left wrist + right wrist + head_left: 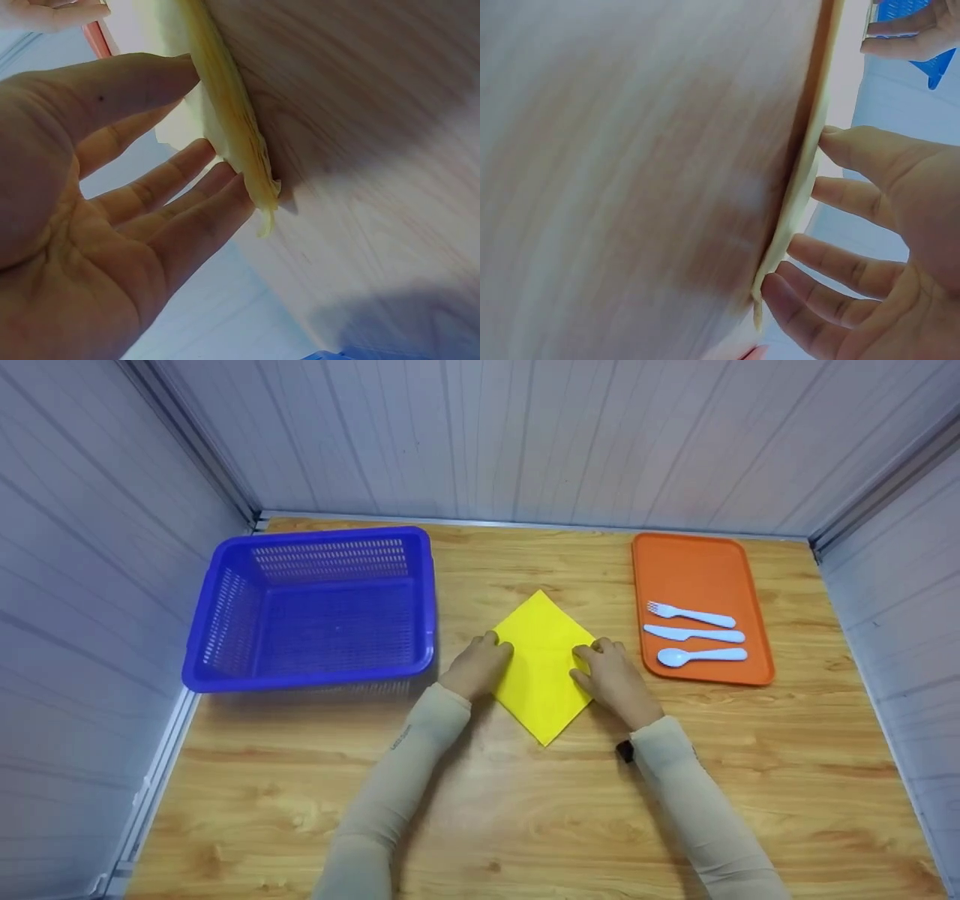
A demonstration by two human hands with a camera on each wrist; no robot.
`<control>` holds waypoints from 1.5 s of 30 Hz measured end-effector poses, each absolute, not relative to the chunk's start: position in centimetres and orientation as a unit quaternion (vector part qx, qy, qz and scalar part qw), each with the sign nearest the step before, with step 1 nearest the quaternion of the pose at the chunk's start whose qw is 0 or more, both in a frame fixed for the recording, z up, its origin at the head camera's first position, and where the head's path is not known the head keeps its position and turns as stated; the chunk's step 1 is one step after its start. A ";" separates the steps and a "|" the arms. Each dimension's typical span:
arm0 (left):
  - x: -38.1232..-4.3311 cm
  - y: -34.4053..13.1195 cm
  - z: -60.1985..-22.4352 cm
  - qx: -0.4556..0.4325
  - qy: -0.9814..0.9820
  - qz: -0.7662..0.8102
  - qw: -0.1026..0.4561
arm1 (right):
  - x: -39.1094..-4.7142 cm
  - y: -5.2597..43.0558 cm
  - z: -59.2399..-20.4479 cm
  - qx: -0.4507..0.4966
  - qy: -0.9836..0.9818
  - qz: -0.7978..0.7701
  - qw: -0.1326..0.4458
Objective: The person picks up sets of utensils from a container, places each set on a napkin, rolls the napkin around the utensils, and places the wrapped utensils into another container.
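A yellow napkin [541, 667], folded into a square, lies on the wooden table with one corner toward me. At its left corner is my left hand [480, 664], its fingertips resting on the edge. My right hand [611, 679] touches the right corner with fingers slightly bent. Stacked layers show along the napkin's edge [229, 105] in the left wrist view, where thumb and fingers [176, 199] lie spread on the same face. The right wrist view likewise has spread fingertips [776, 289] against the napkin's edge, not curled round it.
Left of the napkin stands a blue plastic basket [315, 682] with slotted walls. An orange tray [690, 570] lies to the right, bearing a white fork [697, 617], knife [697, 634] and spoon [701, 655]. Pale panel walls [480, 442] enclose the table's back and sides.
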State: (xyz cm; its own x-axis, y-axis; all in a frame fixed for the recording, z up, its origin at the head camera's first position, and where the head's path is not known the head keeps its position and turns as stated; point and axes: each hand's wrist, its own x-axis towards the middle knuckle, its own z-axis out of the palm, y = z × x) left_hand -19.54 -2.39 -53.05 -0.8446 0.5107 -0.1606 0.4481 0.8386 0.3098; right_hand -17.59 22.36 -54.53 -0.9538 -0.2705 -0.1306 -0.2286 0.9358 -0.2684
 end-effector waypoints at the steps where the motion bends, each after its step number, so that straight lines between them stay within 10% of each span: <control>1: -19.6 -2.4 -53.1 0.253 0.951 0.131 0.118 | -17.6 22.4 -54.5 -0.126 0.980 -0.126 0.084; 28: -18.3 -0.9 -52.5 0.261 0.961 0.063 0.059 | -17.4 23.4 -54.4 -0.152 0.979 -0.129 0.040; 45: -17.0 10.1 -51.7 0.397 0.917 0.025 -0.033 | -17.5 32.7 -52.2 -0.227 0.945 -0.120 -0.201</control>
State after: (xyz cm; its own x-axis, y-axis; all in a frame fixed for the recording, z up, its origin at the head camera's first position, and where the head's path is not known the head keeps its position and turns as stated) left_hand -16.99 10.13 -51.73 -0.6821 0.7268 0.0806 0.7301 0.6831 0.0192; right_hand -17.51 32.74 -52.21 -0.8162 -0.3812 0.4342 -0.4772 0.8684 -0.1347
